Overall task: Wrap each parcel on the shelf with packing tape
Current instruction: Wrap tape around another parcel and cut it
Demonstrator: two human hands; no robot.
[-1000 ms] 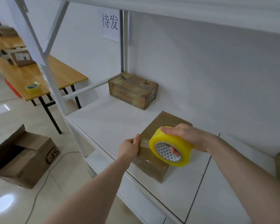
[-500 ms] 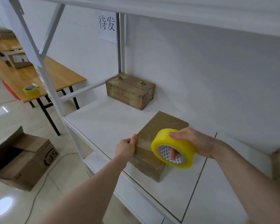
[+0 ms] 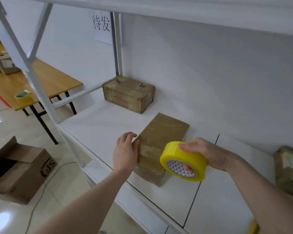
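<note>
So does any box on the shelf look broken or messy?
Yes. The far parcel by the shelf post has torn, crumpled tape sticking up on its top. The flat parcel beside the left hand looks smoothly wrapped.

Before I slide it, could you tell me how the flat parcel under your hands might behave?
The flat parcel lies low and wide, so it probably won't tip. Its glossy tape wrap may slide easily on the smooth white shelf. Its square edges suggest a stiff box.

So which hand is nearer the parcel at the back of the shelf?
Left. The left hand rests against the near parcel's left edge, closer to the back parcel. The right hand, gripping the tape roll, is farther right and nearer the camera.
</note>
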